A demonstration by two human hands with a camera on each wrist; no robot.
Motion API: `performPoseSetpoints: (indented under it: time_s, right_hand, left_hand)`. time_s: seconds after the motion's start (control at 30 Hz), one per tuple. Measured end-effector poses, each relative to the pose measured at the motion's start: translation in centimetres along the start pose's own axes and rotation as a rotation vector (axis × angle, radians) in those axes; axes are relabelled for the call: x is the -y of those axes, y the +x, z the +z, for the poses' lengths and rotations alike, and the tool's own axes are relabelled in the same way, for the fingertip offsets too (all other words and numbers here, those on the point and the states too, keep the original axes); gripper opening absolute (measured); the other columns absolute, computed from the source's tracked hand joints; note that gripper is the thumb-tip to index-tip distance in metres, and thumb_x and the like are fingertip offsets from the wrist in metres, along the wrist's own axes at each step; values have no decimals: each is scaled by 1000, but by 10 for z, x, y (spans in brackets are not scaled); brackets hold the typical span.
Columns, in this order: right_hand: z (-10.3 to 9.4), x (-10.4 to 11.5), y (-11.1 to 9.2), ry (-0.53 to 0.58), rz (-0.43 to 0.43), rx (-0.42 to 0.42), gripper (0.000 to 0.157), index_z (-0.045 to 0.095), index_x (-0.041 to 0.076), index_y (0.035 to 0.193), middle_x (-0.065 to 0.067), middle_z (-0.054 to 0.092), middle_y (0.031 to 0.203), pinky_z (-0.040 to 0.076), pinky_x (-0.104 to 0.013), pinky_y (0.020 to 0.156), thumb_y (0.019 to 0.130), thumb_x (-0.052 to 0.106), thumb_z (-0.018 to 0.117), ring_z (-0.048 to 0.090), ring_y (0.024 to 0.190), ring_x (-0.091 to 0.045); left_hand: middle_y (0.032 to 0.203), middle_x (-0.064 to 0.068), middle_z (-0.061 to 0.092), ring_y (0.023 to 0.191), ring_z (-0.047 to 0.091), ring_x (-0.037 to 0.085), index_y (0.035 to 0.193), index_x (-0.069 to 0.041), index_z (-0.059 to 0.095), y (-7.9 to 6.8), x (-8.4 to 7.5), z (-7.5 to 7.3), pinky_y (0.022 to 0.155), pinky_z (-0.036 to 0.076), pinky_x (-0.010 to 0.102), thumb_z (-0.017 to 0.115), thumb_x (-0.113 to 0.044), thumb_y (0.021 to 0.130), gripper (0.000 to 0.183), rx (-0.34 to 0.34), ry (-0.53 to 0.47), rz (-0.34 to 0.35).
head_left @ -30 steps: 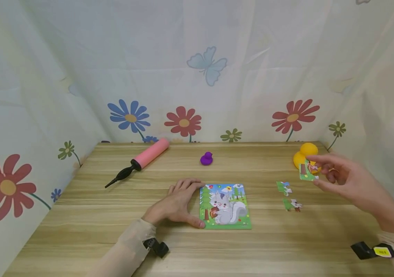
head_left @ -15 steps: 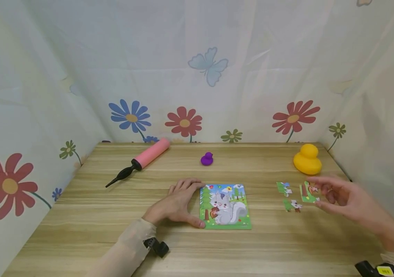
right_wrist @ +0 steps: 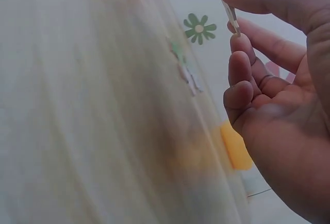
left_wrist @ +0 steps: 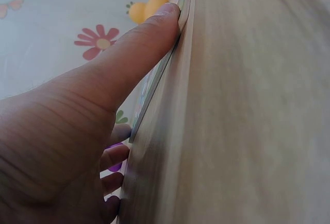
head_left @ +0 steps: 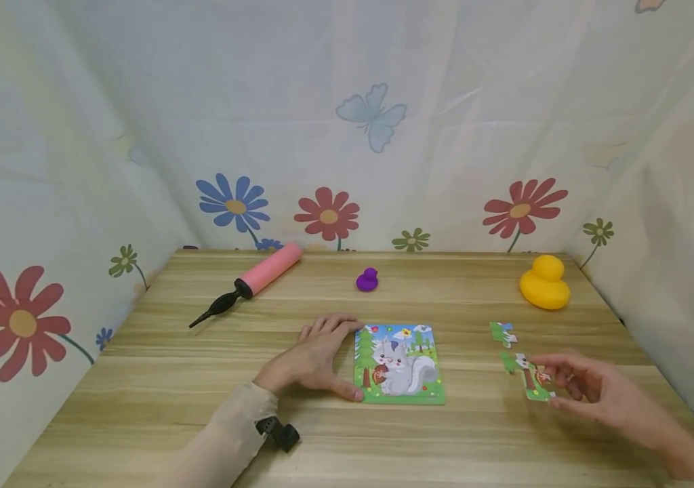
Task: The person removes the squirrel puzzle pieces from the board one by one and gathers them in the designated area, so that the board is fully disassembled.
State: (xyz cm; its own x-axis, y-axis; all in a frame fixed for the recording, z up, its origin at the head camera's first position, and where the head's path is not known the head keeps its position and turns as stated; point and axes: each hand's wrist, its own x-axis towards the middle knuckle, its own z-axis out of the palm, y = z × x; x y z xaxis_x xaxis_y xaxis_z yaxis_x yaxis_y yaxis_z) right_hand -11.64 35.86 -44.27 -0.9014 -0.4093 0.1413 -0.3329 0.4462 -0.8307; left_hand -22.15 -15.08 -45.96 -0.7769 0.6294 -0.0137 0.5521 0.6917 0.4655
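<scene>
A square squirrel picture puzzle lies flat on the table. My left hand rests along its left side, thumb on the near corner and index finger at the far one; in the left wrist view the thumb lies straight over the puzzle's thin edge. Between thumb and fingertips, my right hand pinches a jigsaw piece, seen edge-on in the right wrist view. That piece partly overlaps a second jigsaw piece in the head view; whether they touch I cannot tell. Another jigsaw piece lies just beyond.
Toward the back right sits a yellow rubber duck. A small purple duck stands behind the puzzle. The pink and black hand pump lies at the back left. Flowered curtains surround the wooden table.
My right hand has come down and nearer with its jigsaw piece, from in front of the yellow duck to beside the nearer loose piece. The left hand stays on the puzzle.
</scene>
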Motion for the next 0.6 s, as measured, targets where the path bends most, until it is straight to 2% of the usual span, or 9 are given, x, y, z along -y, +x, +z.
performPoseSetpoints:
  time_s: [0.3,0.6]
  right_hand:
    - [8,-16,-6,21,45,72,54,63,4,151,-5,70,115,54,-27,74,101,4,81,62,96,-20]
    - [14,-22,-6,35,-21,92,51,65,6,149,-6,67,118,53,-29,74,100,1,81,59,96,-20]
  left_hand:
    - [177,9,34,161,28,40,173,-19,38,1,1,1,125,26,72,95,-75,73,128,-2,0,-1]
    - [176,10,34,160,29,39,172,-17,38,2,2,3,123,29,70,95,-76,71,130,-15,14,7]
